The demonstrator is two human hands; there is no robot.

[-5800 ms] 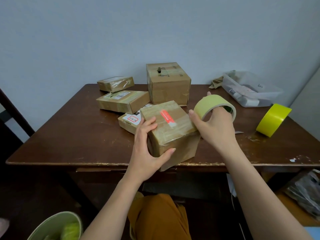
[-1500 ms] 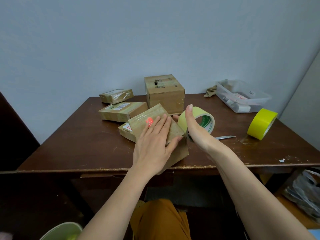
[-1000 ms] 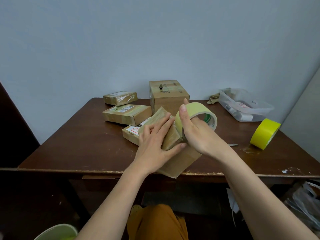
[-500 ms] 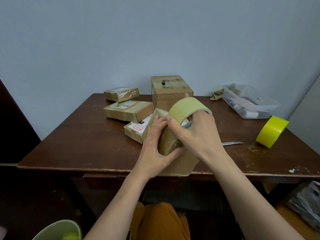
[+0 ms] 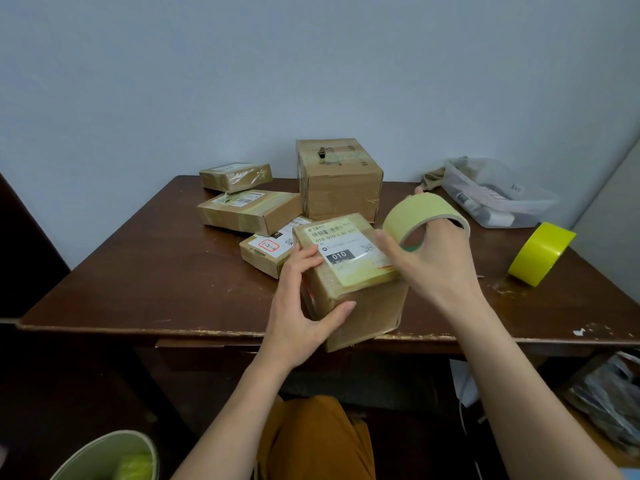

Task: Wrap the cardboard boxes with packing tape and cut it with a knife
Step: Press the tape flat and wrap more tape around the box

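While bare dark table [image 5: 138,292] lies open at the left, the left hand [image 5: 298,317] grips the labelled cardboard box [image 5: 349,278], tilted at the front edge and jutting past it. The right hand [image 5: 433,268], fingers curled through the core, holds the pale tape roll [image 5: 415,216] beside the box's label. The right hand hides the table just behind it. A yellow roll [image 5: 540,254] stands near the right edge.
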